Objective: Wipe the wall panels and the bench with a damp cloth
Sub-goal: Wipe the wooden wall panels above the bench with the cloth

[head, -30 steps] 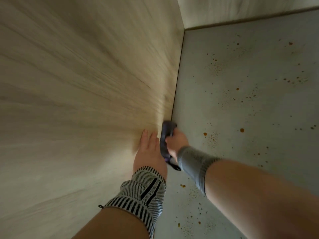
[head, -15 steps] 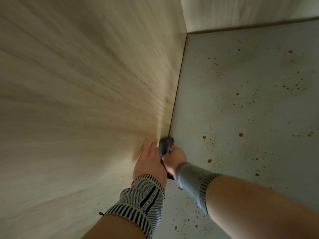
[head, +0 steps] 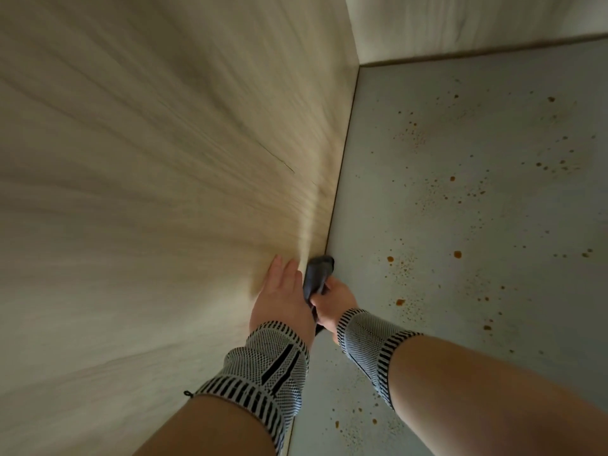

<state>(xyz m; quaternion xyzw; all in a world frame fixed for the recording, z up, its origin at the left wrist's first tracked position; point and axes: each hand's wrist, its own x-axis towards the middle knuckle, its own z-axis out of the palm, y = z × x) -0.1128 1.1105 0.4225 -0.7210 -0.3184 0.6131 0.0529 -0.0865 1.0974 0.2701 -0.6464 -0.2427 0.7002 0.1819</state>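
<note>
- Wall-wiping is the step in hand: the right hand (head: 332, 299) has its fingers curled round a dark cloth (head: 316, 274), bunched into a roll, and pushes its far end into the seam where the pale wood wall panel (head: 148, 192) meets the grey speckled surface (head: 477, 225).
- The cloth sits right at the foot of that panel, touching or all but touching the seam; the hand hides its lower end.
- The left hand (head: 279, 297) lies flat on the wall panel just beside the cloth, fingers straight and together, gripping nothing. It looks like a brace.
- Whether the grey surface is the bench or a floor cannot be told from this angle. It is dotted with orange-brown spots (head: 457, 254), so it looks unwiped as yet.
- The next move, as a judgement: run the cloth along the seam or up the panel with steady pressure, the flat hand holding the body steady, then turn the cloth onto the spotted surface, where the larger spots may need a firmer rub.
- The count: two hands, two knitted wrist supports, one on the left wrist (head: 263, 366) and one on the right (head: 368, 337); one cloth; two wall panels in view, the near one and a second at the far corner (head: 460, 21); one grey surface, with too many spots to count.
</note>
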